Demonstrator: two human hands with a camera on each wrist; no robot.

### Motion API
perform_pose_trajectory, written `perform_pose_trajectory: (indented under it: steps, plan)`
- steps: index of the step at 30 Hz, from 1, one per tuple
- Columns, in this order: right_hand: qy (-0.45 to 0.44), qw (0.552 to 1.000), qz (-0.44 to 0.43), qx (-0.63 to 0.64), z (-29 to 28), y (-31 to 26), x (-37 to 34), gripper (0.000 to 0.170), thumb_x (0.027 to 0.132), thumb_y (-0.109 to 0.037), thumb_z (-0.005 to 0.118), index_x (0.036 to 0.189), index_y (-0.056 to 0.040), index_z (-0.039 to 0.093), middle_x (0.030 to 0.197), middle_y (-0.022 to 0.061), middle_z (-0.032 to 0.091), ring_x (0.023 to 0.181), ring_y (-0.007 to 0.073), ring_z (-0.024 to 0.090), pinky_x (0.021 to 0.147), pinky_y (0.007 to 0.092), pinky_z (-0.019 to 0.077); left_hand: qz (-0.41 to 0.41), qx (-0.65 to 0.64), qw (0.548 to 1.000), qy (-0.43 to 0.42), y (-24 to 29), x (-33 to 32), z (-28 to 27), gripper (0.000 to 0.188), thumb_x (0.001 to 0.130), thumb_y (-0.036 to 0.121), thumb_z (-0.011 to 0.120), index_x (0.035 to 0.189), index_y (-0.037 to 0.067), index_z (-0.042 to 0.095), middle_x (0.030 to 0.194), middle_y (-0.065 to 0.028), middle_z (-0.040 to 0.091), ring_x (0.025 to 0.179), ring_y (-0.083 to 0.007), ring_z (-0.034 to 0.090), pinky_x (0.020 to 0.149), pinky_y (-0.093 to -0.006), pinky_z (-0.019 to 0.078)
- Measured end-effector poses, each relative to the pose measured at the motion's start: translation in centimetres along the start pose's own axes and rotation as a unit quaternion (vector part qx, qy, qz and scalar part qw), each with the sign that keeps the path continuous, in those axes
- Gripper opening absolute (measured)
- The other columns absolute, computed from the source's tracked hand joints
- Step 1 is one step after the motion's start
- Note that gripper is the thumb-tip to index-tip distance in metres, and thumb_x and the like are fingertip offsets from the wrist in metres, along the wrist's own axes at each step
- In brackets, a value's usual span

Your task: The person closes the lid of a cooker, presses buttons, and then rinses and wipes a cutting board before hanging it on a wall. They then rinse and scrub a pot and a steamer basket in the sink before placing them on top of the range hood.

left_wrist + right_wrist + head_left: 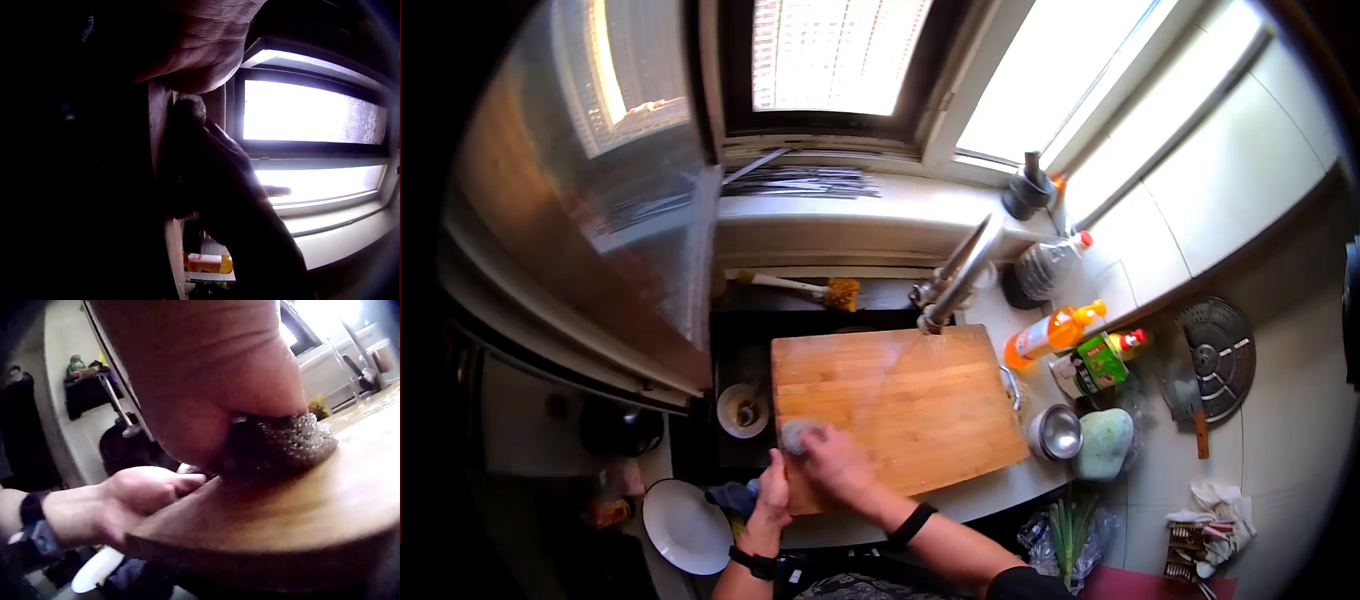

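Observation:
A wooden cutting board (910,400) lies across the sink beneath the faucet (965,270), its surface wet. My right hand (838,462) grips a grey steel wool scrubber (796,437) and presses it on the board near the left edge. In the right wrist view the scrubber (294,442) bulges out from under the palm, against the wood. My left hand (773,490) holds the board by its near left edge, thumb uppermost; its fingers are partly hidden. Thin water falls from the faucet onto the board's far part.
Left of the board stands a small bowl (743,411), with a white plate (687,526) nearer me. An orange soap bottle (1045,338), metal bowls (1060,433) and a pale green melon-like thing (1104,445) stand at the right. A yellow-bristled brush (840,294) lies behind the sink.

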State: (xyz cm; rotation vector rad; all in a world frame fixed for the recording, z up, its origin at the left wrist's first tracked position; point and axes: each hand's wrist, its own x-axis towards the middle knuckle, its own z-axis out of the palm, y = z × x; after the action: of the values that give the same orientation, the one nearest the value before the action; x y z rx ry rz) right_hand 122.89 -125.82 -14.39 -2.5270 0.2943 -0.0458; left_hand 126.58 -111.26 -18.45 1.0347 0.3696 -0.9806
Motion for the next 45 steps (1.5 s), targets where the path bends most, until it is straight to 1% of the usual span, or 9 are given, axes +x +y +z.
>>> perform_pose_trajectory:
  steps: [6,8,10,12,20,26,34,41,45]
  plan:
    - [-0.139,0.988,-0.062,0.031,-4.9,3.9,-6.7,0.039,0.079,-0.020,0.063,0.117,-0.0139,0.054,0.101,0.0170,0.056,0.090,0.0367,0.056,0.072,0.0421,0.0497,0.011,0.018,1.000,-0.019,0.9,-0.8,0.9,0.061,0.099,0.050,0.029,0.125,-0.001,0.050,0.119,-0.0125,0.059,0.104,-0.0222,0.060,0.090,-0.0349,0.0484]
    - [-0.088,0.989,-0.008,0.116,-8.5,8.8,-6.5,0.030,0.078,-0.016,0.060,0.107,-0.0111,0.058,0.099,0.0181,0.057,0.092,0.0386,0.056,0.077,0.0441,0.0487,0.033,0.039,0.999,-0.018,0.1,0.1,-0.3,0.059,0.100,0.048,0.030,0.126,-0.002,0.050,0.122,-0.0125,0.058,0.107,-0.0221,0.059,0.092,-0.0346,0.0472]
    - [-0.102,0.963,0.247,0.032,-11.8,13.8,-4.7,0.028,0.079,-0.015,0.057,0.106,-0.0091,0.059,0.100,0.0193,0.058,0.092,0.0388,0.057,0.079,0.0466,0.0479,0.030,0.056,0.998,-0.006,-0.5,0.7,-1.2,0.057,0.101,0.046,0.029,0.128,-0.001,0.048,0.123,-0.0122,0.058,0.109,-0.0222,0.058,0.093,-0.0353,0.0470]
    - [0.099,0.966,0.217,-0.095,-12.7,17.0,-4.4,0.026,0.079,-0.014,0.053,0.104,-0.0069,0.059,0.102,0.0211,0.059,0.090,0.0394,0.058,0.078,0.0481,0.0482,0.039,0.058,0.997,-0.011,-0.7,0.9,-1.6,0.057,0.101,0.046,0.029,0.128,-0.001,0.048,0.123,-0.0123,0.058,0.109,-0.0219,0.057,0.093,-0.0352,0.0468]
    - [-0.090,0.994,-0.051,0.028,-6.6,6.8,-8.1,0.032,0.077,-0.018,0.062,0.107,-0.0090,0.054,0.100,0.0163,0.056,0.089,0.0363,0.057,0.076,0.0437,0.0490,0.058,0.066,0.996,-0.006,-0.5,0.8,-0.6,0.056,0.101,0.044,0.030,0.126,-0.002,0.049,0.120,-0.0123,0.060,0.106,-0.0221,0.060,0.092,-0.0341,0.0471]
    - [-0.117,0.969,0.173,0.130,-14.6,13.3,-7.7,0.027,0.079,-0.018,0.057,0.102,-0.0053,0.062,0.091,0.0196,0.062,0.089,0.0359,0.060,0.081,0.0415,0.0487,0.059,0.068,0.996,0.007,-1.6,1.4,-1.8,0.054,0.101,0.043,0.034,0.124,-0.003,0.050,0.118,-0.0121,0.060,0.105,-0.0213,0.059,0.093,-0.0339,0.0453]
    - [0.095,0.916,0.365,-0.139,-14.5,30.0,5.2,0.035,0.083,-0.025,0.053,0.111,-0.0060,0.059,0.112,0.0246,0.056,0.105,0.0417,0.054,0.090,0.0478,0.0447,0.092,0.186,0.975,0.078,-2.5,1.4,-2.0,0.050,0.101,0.039,0.036,0.123,-0.004,0.052,0.115,-0.0103,0.061,0.103,-0.0180,0.055,0.091,-0.0304,0.0428]
    - [0.052,0.971,0.233,-0.029,-6.6,17.9,9.5,0.018,0.081,-0.015,0.055,0.095,-0.0042,0.058,0.090,0.0211,0.060,0.084,0.0394,0.059,0.074,0.0473,0.0481,0.065,0.151,0.982,0.089,-3.2,1.5,-2.3,0.050,0.101,0.040,0.037,0.122,-0.003,0.053,0.113,-0.0085,0.061,0.101,-0.0162,0.055,0.091,-0.0295,0.0425]
    - [0.012,0.997,-0.060,-0.035,-2.2,11.4,6.3,0.039,0.077,-0.013,0.060,0.116,-0.0107,0.058,0.106,0.0171,0.059,0.095,0.0369,0.056,0.082,0.0444,0.0485,0.056,0.127,0.987,0.081,-2.9,1.3,-2.1,0.050,0.101,0.041,0.038,0.121,-0.003,0.054,0.112,-0.0087,0.062,0.099,-0.0166,0.056,0.090,-0.0299,0.0433]
